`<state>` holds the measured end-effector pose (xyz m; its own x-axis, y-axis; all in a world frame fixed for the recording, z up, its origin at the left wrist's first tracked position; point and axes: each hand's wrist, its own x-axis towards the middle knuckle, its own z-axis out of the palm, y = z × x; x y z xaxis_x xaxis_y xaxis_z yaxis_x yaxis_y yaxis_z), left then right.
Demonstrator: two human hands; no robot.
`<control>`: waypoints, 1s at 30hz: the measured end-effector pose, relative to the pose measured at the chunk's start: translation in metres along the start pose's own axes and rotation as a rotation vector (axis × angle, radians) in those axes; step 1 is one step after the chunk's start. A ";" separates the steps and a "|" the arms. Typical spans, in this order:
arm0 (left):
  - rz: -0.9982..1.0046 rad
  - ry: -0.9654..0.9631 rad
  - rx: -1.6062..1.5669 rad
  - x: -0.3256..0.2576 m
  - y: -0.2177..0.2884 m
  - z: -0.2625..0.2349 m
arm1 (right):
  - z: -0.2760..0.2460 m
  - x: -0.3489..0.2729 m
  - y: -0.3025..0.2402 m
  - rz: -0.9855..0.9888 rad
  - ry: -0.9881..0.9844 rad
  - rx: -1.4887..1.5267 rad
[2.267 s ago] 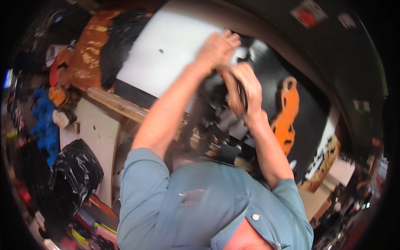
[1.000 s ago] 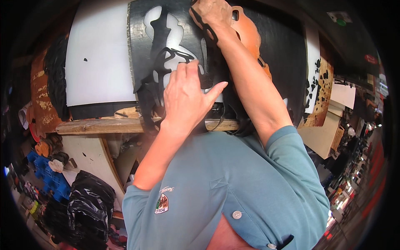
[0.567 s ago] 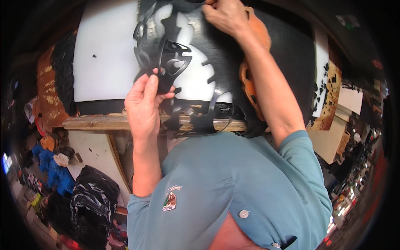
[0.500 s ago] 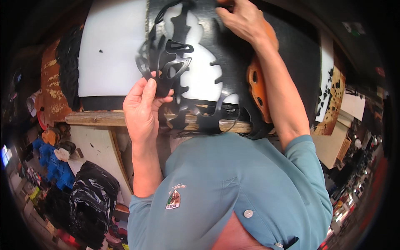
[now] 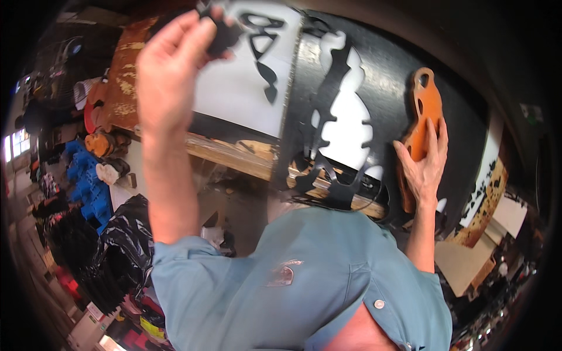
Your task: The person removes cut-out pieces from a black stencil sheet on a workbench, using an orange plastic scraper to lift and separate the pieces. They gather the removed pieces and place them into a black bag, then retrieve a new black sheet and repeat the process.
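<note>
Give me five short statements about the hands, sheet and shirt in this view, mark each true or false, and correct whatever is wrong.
1. The left hand grips a black cut-out piece. True.
2. The right hand is raised well away from the orange pattern. False: it is on the orange pattern, fingers spread.
3. White shows through a large opening in the black sheet. True.
4. The orange pattern is to the left of that white opening. False: it is to the right.
5. The person wears a red shirt. False: the shirt is blue-green.
</note>
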<state>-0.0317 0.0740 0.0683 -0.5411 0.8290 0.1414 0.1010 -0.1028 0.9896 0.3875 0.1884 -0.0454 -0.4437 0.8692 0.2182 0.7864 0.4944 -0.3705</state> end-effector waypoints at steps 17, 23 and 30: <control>-0.386 0.698 0.051 -0.025 -0.144 -0.220 | -0.018 -0.030 -0.001 -0.021 -0.070 -0.051; -0.125 0.701 1.155 -0.030 -0.122 -0.197 | -0.019 -0.058 0.009 -0.079 -0.025 -0.066; 0.115 -0.086 0.547 -0.048 -0.102 0.087 | -0.011 -0.057 0.042 0.038 0.077 0.248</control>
<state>0.0563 0.0928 -0.0418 -0.4332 0.8736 0.2217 0.5856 0.0857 0.8061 0.4508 0.1596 -0.0639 -0.3739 0.8889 0.2646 0.6684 0.4560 -0.5876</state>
